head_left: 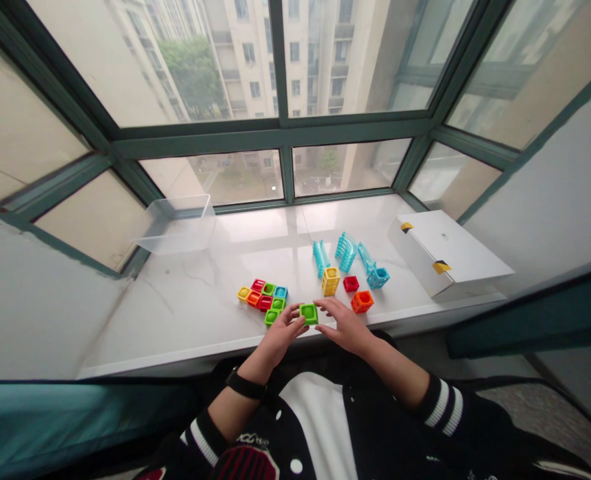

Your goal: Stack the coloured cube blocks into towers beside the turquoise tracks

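Around the lower middle of the frame, the left hand (281,331) pinches a green toy block (308,314) while the right hand (346,325) has fingers spread beside it.

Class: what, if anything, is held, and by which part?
A green block, by its left side, in the left hand; whether the right hand touches is unclear.
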A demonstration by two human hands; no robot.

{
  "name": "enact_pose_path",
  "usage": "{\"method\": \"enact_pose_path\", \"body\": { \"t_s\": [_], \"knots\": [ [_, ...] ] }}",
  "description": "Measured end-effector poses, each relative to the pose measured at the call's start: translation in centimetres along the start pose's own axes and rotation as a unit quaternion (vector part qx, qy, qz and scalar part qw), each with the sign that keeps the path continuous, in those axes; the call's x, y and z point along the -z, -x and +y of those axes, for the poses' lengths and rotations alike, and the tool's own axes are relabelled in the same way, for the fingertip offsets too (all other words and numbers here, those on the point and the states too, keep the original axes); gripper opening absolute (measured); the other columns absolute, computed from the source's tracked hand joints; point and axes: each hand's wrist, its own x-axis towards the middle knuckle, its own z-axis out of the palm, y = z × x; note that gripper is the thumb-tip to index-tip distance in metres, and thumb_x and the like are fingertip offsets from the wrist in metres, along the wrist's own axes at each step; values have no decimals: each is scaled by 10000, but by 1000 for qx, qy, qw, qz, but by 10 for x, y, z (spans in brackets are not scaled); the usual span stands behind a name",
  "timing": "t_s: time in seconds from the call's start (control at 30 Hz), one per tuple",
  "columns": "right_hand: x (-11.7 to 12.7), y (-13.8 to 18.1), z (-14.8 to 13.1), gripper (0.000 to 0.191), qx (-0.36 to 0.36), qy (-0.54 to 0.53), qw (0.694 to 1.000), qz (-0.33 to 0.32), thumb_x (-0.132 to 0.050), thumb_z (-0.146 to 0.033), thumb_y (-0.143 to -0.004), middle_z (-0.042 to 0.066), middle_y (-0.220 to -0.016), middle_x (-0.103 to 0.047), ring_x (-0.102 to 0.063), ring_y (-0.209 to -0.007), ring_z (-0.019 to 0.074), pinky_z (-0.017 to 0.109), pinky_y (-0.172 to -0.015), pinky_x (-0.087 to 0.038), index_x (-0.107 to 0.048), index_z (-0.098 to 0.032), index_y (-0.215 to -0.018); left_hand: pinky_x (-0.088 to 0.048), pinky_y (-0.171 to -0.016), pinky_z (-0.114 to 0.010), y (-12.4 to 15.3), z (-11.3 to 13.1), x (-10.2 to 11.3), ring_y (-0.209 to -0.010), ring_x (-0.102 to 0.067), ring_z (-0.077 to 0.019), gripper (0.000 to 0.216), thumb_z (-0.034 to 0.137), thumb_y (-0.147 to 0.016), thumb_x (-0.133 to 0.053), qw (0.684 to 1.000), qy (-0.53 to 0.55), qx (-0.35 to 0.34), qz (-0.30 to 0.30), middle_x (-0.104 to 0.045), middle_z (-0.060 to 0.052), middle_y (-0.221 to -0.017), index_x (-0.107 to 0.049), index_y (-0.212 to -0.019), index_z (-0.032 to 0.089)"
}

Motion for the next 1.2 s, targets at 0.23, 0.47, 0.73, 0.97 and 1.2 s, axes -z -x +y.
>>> {"method": "enact_pose_path", "body": {
  "t_s": [0.23,0.47,0.73,0.97,1.2],
  "knots": [
    [10,-5,8,421,-15,-20,999,26,-704,-234,-928,78,-1225,-648,-681,-1033,217,412,-934,-613,-629,-268,-1340,-558,-1056,-491,-11,-5,-11,-1143,-713,-270,674,524,-788,-874,998,-43,-26,-26,-680,-132,-1318,-629,-1345,234],
    [16,-4,17,405,-45,0,999,2,-699,-238,-920,87,-1196,-683,-703,-975,206,390,-906,-605,-631,-235,-1320,-599,-853,-397,-20,-5,-20,-920,-726,-226,545,413,-765,-874,963,-253,-95,3,-733,-91,-1056,-648,-1211,197],
    [47,-4,24,419,-44,163,983,-68,-794,-238,-861,92,-1206,-723,-684,-1036,250,422,-967,-549,-696,-231,-1269,-590,-805,-365,-40,-24,-34,-892,-694,-204,415,274,-797,-792,904,-388,-181,-21,-711,-70,-1088,-656,-1187,228],
    [51,-5,41,395,-40,298,951,-71,-828,-305,-844,116,-1248,-702,-599,-1185,315,468,-1035,-446,-752,-254,-1228,-560,-936,-424,-60,-40,-32,-1002,-688,-240,443,190,-801,-783,865,-457,-202,-55,-728,-72,-1167,-680,-1228,250],
    [34,-13,57,313,-69,385,917,-74,-821,-301,-827,127,-1265,-684,-523,-1248,348,538,-1154,-326,-803,-246,-1134,-520,-999,-430,-82,-56,-30,-1084,-643,-260,460,180,-796,-801,807,-548,-217,-28,-662,-88,-1147,-701,-1241,240]
  ]
}}
